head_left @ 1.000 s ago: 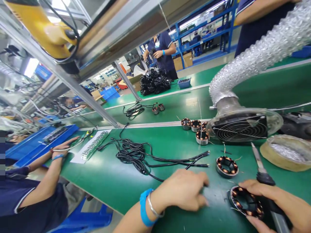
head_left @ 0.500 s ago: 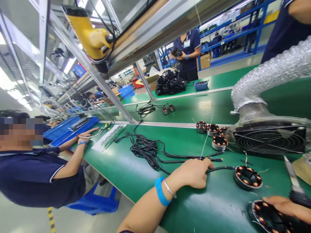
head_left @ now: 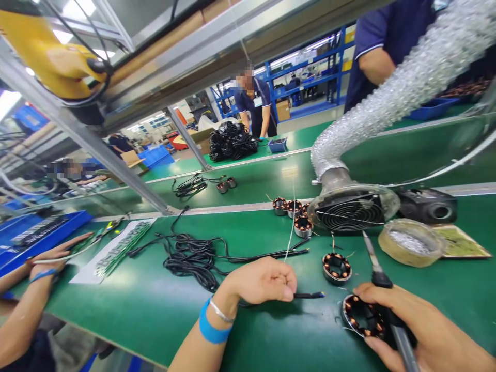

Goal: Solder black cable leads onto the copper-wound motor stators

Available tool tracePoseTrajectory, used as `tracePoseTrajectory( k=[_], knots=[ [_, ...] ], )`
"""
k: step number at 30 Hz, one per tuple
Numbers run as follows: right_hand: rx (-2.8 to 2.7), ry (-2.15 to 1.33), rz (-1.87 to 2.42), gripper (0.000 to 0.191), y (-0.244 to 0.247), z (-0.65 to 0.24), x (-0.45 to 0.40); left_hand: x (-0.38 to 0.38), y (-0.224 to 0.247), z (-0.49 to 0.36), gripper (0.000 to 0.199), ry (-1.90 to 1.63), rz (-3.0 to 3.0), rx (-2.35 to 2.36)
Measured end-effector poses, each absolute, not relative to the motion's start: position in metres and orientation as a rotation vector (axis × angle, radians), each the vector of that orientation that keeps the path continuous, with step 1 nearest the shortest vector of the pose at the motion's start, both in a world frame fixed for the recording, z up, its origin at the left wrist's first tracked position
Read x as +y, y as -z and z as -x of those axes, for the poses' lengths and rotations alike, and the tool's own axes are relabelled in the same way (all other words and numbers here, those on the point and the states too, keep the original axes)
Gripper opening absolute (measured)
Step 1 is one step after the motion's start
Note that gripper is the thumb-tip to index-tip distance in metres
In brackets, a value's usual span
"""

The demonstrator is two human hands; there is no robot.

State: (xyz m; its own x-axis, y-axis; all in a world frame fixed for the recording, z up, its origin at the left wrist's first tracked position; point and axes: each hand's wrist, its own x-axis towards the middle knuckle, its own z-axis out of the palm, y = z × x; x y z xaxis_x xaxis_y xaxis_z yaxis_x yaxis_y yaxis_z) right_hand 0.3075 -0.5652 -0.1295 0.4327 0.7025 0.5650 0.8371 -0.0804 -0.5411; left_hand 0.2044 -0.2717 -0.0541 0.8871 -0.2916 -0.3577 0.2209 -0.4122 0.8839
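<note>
Empty a second ago, left fingers [head_left: 287,293] now pinch a cable [head_left: 311,296]; right fingers [head_left: 371,293] still grip a stator [head_left: 352,316].

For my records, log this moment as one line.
Left hand: holding black cable near end | Right hand: gripping round copper-wound stator | Metal-tipped soldering iron: partly under right hand

Green workbench [head_left: 127,312] carries coiled black cables [head_left: 189,254], copper-wound stators [head_left: 338,280], ducted fan [head_left: 349,213], white sheet [head_left: 83,273] and round tub [head_left: 405,258], apparently plastic
</note>
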Motion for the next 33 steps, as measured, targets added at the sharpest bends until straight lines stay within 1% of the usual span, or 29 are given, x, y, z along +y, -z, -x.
tracePoseTrajectory(
  k=[2,4,6,9,10,12,16,18,21,25,27,30,33],
  knots=[
    [-1.382,0.193,1.84,0.053,0.116,-0.304,-0.564,-0.274,0.05,-0.201,0.043,0.521,-1.776,-0.019],
    [-1.299,0.16,1.823,0.053,0.101,-0.296,-0.56,-0.288,0.051,-0.199,0.043,0.483,-1.753,0.011],
    [-1.154,0.069,1.775,0.043,0.087,-0.287,-0.554,-0.308,0.056,-0.198,0.035,0.462,-1.788,0.019],
    [-1.074,0.017,1.7,0.021,0.074,-0.278,-0.542,-0.332,0.064,-0.196,0.021,0.381,-1.875,0.016],
    [-1.083,0.023,1.687,0.017,0.072,-0.277,-0.539,-0.336,0.065,-0.196,0.016,0.358,-1.88,0.018],
    [-1.107,0.035,1.681,0.016,0.07,-0.277,-0.534,-0.337,0.068,-0.198,0.009,0.326,-1.846,0.025],
    [-1.157,0.051,1.682,0.018,0.07,-0.282,-0.529,-0.325,0.07,-0.202,0.032,0.197,-1.879,0.007],
    [-1.181,0.042,1.679,0.018,0.07,-0.284,-0.527,-0.321,0.071,-0.203,0.032,0.117,-2.012,-0.02],
    [-1.188,0.015,1.655,0.02,0.071,-0.286,-0.524,-0.324,0.073,-0.201,0.019,0.012,-2.212,-0.065],
    [-1.147,0.058,1.632,0.019,0.072,-0.285,-0.521,-0.339,0.077,-0.198,0.039,-0.101,-2.182,-0.067],
    [-1.145,0.115,1.614,0.019,0.074,-0.284,-0.52,-0.346,0.077,-0.198,0.044,-0.093,-2.114,-0.099],
    [-1.19,0.195,1.527,0.026,0.079,-0.282,-0.52,-0.353,0.079,-0.201,0.05,-0.075,-2.023,-0.172],
    [-1.221,0.095,1.433,0.034,0.082,-0.281,-0.521,-0.352,0.086,-0.205,0.062,0.165,-1.737,-0.165]
  ],
)
